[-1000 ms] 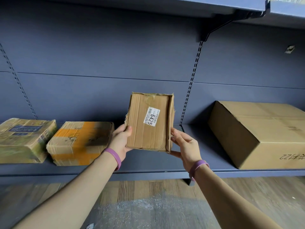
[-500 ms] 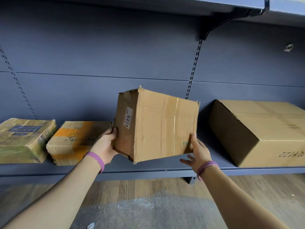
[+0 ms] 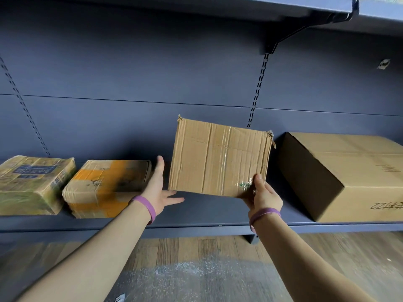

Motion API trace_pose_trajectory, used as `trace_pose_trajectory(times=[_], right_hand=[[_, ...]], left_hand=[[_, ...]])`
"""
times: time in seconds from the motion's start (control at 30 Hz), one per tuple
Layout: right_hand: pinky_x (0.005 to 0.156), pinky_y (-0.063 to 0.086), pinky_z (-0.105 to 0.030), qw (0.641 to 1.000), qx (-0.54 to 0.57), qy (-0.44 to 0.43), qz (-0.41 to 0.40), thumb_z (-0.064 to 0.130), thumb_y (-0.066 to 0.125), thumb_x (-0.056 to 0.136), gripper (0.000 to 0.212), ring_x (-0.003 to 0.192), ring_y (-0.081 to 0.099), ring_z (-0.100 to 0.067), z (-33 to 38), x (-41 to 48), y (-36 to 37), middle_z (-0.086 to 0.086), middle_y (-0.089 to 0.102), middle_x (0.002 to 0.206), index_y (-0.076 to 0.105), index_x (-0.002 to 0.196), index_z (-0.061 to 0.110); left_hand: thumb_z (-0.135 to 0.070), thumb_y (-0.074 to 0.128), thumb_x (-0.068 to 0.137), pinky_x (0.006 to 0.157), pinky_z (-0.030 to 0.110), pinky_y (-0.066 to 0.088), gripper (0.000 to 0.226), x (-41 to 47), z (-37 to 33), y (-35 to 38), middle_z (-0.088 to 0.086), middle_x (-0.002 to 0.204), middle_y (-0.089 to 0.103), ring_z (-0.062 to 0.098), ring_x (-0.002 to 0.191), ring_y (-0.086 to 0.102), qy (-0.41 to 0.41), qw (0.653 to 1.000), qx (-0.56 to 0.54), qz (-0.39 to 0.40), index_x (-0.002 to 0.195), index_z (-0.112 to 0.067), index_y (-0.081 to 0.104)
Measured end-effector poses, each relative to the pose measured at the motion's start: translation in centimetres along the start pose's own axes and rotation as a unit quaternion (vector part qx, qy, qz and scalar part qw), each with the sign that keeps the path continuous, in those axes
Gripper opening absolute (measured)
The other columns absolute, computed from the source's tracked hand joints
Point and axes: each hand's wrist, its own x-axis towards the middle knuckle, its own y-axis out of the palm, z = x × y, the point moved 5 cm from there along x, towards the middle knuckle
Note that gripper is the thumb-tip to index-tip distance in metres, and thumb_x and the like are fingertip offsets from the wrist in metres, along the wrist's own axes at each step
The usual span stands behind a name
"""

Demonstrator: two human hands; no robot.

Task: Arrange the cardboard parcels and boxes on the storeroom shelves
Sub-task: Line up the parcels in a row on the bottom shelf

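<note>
Cardboard parcel [image 3: 220, 158], brown, creased and crossed with clear tape, its top corners frayed, is held on edge, slightly tilted, over the shelf [image 3: 207, 213] by the right hand [image 3: 265, 197], which pinches its lower right corner with the thumb on the front face. The left hand [image 3: 160, 191] is spread with straight fingers, holding nothing, beside the parcel's lower left corner; contact there cannot be told. On the shelf, an orange-taped parcel [image 3: 106, 186] and a yellowish wrapped parcel [image 3: 32, 184] sit to the left, and a large box [image 3: 349, 177] to the right.

Worn cardboard box [image 3: 218, 158] in right hand [image 3: 265, 197] (left hand [image 3: 160, 192] alongside)
</note>
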Motion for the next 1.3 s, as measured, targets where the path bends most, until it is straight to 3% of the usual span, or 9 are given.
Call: trace_pose_trajectory(times=[0.07,0.17,0.3,0.47,0.6,0.8,1.03,1.13,1.3], right_hand=[[0.071,0.061,-0.04,1.0,0.001,0.004,0.002,0.024,0.071,0.092,0.015,0.101,0.068,-0.028,0.0,-0.3,0.2,-0.012,0.071,0.104,0.073,0.098,0.011],[0.072,0.061,-0.036,0.998,-0.018,0.006,0.068,0.026,0.071,0.091,0.013,0.096,0.067,-0.026,0.2,-1.0,0.8,-0.012,0.07,0.102,0.072,0.093,0.013],[0.09,0.056,-0.037,0.991,-0.056,0.017,0.122,0.046,0.063,0.093,0.033,0.11,0.066,-0.026,0.2,-0.8,0.7,-0.004,0.071,0.112,0.07,0.107,0.017],[0.096,0.052,-0.044,0.989,-0.101,0.048,0.097,0.056,0.056,0.095,0.039,0.118,0.052,-0.021,-0.4,0.4,-0.4,0.006,0.058,0.123,0.061,0.119,0.026],[0.1,0.049,-0.056,0.975,-0.061,0.085,0.194,0.057,0.047,0.097,0.05,0.119,0.063,-0.03,-0.7,0.6,-0.2,-0.009,0.069,0.125,0.063,0.128,0.021],[0.081,0.054,-0.05,0.977,-0.068,0.056,0.196,0.027,0.051,0.102,0.016,0.088,0.06,-0.026,-0.1,0.2,-0.4,-0.01,0.066,0.096,0.056,0.094,0.013],[0.071,0.056,-0.045,0.984,-0.074,0.015,0.16,0.022,0.059,0.098,0.021,0.081,0.062,-0.025,0.3,-0.5,0.7,-0.01,0.065,0.091,0.051,0.081,0.014],[0.067,0.055,-0.042,0.988,-0.068,-0.001,0.14,0.02,0.065,0.095,0.022,0.082,0.059,-0.027,0.3,-1.0,1.1,-0.012,0.062,0.091,0.053,0.077,0.015],[0.074,0.055,-0.048,0.992,-0.058,-0.021,0.111,0.018,0.071,0.091,0.024,0.07,0.058,-0.022,0.0,-1.7,1.7,-0.006,0.06,0.079,0.053,0.074,0.015]], left_hand=[[-0.069,0.05,0.09,0.088,0.05,0.058,0.077,-0.2,0.2,0.9,0.007,0.148,0.044,0.041,0.131,0.05,0.007,0.999,0.026,0.035,0.155,-0.037,0.024],[-0.032,0.064,0.096,0.067,0.037,0.061,0.056,0.5,0.2,-0.1,0.007,0.138,0.057,0.035,0.118,0.061,0.046,0.998,-0.022,-0.021,0.147,-0.021,0.044],[-0.017,0.055,0.101,0.073,0.041,0.057,0.026,1.0,0.0,-2.2,0.011,0.122,0.064,0.033,0.118,0.059,0.058,0.994,-0.066,-0.067,0.127,-0.014,0.059],[-0.019,0.054,0.102,0.077,0.043,0.056,0.027,0.7,-0.1,-3.3,0.009,0.12,0.063,0.029,0.104,0.063,0.048,0.996,-0.034,-0.061,0.129,-0.015,0.055],[-0.021,0.051,0.104,0.09,0.047,0.051,0.016,0.7,0.2,-3.1,0.014,0.126,0.063,0.03,0.111,0.061,0.023,1.0,-0.015,-0.009,0.118,-0.017,0.059],[-0.024,0.062,0.099,0.086,0.043,0.055,0.037,1.4,0.1,-2.5,0.011,0.127,0.065,0.027,0.11,0.064,0.045,0.998,-0.008,-0.031,0.135,-0.02,0.054],[-0.024,0.066,0.096,0.096,0.051,0.054,0.051,1.0,0.3,-0.3,0.004,0.143,0.055,0.037,0.124,0.056,0.04,0.999,0.031,0.003,0.143,-0.033,0.049],[-0.042,0.069,0.09,0.103,0.06,0.047,0.062,0.3,0.1,0.8,0.0,0.155,0.04,0.039,0.139,0.04,0.04,0.995,0.09,0.003,0.146,-0.033,0.044],[-0.074,0.065,0.063,0.097,0.062,0.05,0.082,-1.2,-0.6,4.1,-0.005,0.133,0.057,0.024,0.125,0.053,0.061,0.984,0.145,0.078,0.135,-0.035,0.053]])
